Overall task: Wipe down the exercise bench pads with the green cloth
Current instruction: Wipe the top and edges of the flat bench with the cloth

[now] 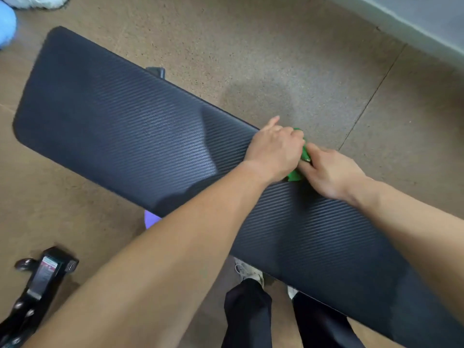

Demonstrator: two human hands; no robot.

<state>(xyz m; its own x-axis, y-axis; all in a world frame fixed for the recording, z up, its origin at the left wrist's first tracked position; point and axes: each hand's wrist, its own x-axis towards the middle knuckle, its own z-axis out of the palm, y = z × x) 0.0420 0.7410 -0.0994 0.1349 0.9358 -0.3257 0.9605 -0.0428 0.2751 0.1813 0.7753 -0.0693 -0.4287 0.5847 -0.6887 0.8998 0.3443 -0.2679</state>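
A long black ribbed bench pad runs diagonally from upper left to lower right. The green cloth lies bunched on the pad near its far edge, mostly hidden between my hands. My left hand presses down on the cloth with fingers curled over it. My right hand rests against the cloth's right side, fingertips touching it.
Brown speckled floor surrounds the bench. A black metal bench frame part with a label sits at lower left. My dark trouser legs and shoes stand under the pad's near edge. A grey wall base runs along the upper right.
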